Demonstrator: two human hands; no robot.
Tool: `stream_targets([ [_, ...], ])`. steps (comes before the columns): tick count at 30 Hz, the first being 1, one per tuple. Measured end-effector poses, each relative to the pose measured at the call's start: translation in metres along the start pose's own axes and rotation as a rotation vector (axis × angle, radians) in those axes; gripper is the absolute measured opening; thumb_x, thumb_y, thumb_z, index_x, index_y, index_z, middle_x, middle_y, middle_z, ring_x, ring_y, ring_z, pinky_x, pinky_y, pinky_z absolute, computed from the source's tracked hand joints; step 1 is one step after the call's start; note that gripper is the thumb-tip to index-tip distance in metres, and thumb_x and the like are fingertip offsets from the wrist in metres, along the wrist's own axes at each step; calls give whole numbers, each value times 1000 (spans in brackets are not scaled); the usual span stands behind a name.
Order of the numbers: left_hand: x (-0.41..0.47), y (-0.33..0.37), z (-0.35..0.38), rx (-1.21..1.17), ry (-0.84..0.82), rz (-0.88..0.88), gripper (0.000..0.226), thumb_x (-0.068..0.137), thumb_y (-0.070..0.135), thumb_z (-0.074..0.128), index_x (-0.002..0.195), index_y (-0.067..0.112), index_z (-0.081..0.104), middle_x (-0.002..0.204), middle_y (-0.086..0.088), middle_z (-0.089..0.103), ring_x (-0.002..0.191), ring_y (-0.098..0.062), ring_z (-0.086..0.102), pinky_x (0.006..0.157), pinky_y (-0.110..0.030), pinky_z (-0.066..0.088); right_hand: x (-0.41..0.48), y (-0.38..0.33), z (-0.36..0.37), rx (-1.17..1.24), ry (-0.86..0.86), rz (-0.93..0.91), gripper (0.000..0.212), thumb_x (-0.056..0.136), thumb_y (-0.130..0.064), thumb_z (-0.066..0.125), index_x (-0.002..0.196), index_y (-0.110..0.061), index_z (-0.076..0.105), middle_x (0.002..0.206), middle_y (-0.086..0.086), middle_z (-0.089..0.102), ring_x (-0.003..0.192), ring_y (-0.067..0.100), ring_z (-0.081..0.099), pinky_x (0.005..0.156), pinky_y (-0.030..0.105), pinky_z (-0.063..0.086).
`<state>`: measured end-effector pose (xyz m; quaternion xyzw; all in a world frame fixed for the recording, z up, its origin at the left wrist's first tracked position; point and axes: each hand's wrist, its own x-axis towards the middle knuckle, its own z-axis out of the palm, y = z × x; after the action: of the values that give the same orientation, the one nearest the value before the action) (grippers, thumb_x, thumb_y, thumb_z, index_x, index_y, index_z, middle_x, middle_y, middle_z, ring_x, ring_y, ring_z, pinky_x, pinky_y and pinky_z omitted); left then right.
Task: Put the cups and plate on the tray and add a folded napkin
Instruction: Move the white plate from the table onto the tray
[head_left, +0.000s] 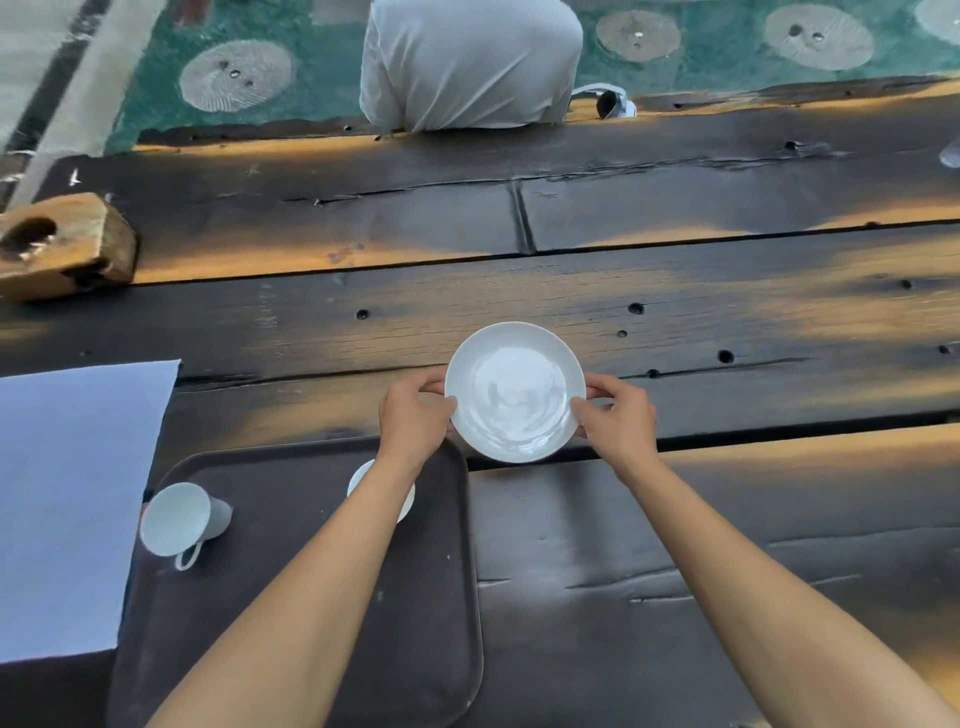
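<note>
A white plate (515, 391) is held over the dark wooden table, just beyond the tray's far right corner. My left hand (413, 418) grips its left rim and my right hand (615, 418) grips its right rim, thumbs on top. The dark tray (291, 597) lies near left. On it stands one white cup (179, 519) with its handle toward me, at the tray's left edge. A second white cup (363, 480) sits at the tray's far side, mostly hidden under my left forearm. A flat white napkin (72, 499) lies left of the tray.
A wooden block (67, 244) with a hole sits at the far left of the table. Someone in a grey garment (467, 62) crouches beyond the table's far edge, on a green patterned carpet. Bare planks stretch to the right of the tray.
</note>
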<state>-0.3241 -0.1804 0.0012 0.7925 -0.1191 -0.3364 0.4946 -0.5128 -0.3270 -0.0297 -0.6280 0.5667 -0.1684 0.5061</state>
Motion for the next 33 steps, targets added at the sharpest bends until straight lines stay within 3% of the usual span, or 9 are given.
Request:
stream_targets([
  [3,-15,2,-17,-45,-2,-5,39,82,-10,62,104,19,76,96,-3,75,87,-28,75,69,-35,65,-18,-7,5,14,-4,-26,29,74,-21,67,89,-44,72,84,-16,70,82,27,72,83,48,61],
  [6,-27,-3,-36,-60,12,-15,38,84,-10,63,112,12,74,94,3,73,83,-21,75,63,-26,63,-38,-13,13,25,-19,-45,29,73,-21,66,93,-41,73,87,-14,71,77,26,74,81,47,62],
  [9,-39,-13,-57,-46,28,-2,35,85,-8,66,114,11,74,98,2,72,83,-19,74,62,-25,63,-58,-17,21,33,-37,-72,31,73,-19,66,94,-41,72,85,-18,71,76,24,74,80,47,62],
  [15,-66,-39,-100,-47,46,45,30,88,-4,71,109,18,75,101,2,73,84,-18,76,62,-21,62,-103,-22,43,-5,-41,-103,32,77,-16,68,79,-47,68,81,-21,68,74,23,73,76,47,64],
  [18,-81,-50,-122,-51,61,64,31,87,-3,72,100,25,73,98,4,73,72,-10,75,61,-21,61,-127,-24,56,-5,-62,-106,30,77,-15,67,90,-41,73,82,-17,69,83,26,72,75,47,64],
  [21,-93,-63,-143,-53,70,68,30,86,-1,73,105,22,74,100,4,73,79,-14,76,64,-28,64,-151,-22,69,-4,-64,-115,29,77,-13,67,99,-32,75,82,-13,71,75,20,73,73,46,64],
  [24,-105,-77,-162,-47,77,57,30,87,-1,74,102,25,74,101,4,73,85,-17,75,68,-33,66,-175,-20,80,-25,-84,-126,29,77,-14,66,92,-38,72,81,-24,69,77,16,72,74,45,64],
  [28,-123,-96,-184,-83,63,61,36,87,-3,73,91,32,71,99,5,74,80,-15,77,65,-28,64,-202,-15,94,-45,-85,-125,29,77,-16,67,86,-43,67,83,-28,67,69,13,69,74,45,64],
  [33,-145,-126,-200,-123,37,40,34,87,-4,71,93,29,73,97,4,74,76,-12,77,62,-26,63,-235,2,104,-91,-67,-114,33,79,-14,67,83,-46,65,81,-17,69,63,12,70,73,43,64],
])
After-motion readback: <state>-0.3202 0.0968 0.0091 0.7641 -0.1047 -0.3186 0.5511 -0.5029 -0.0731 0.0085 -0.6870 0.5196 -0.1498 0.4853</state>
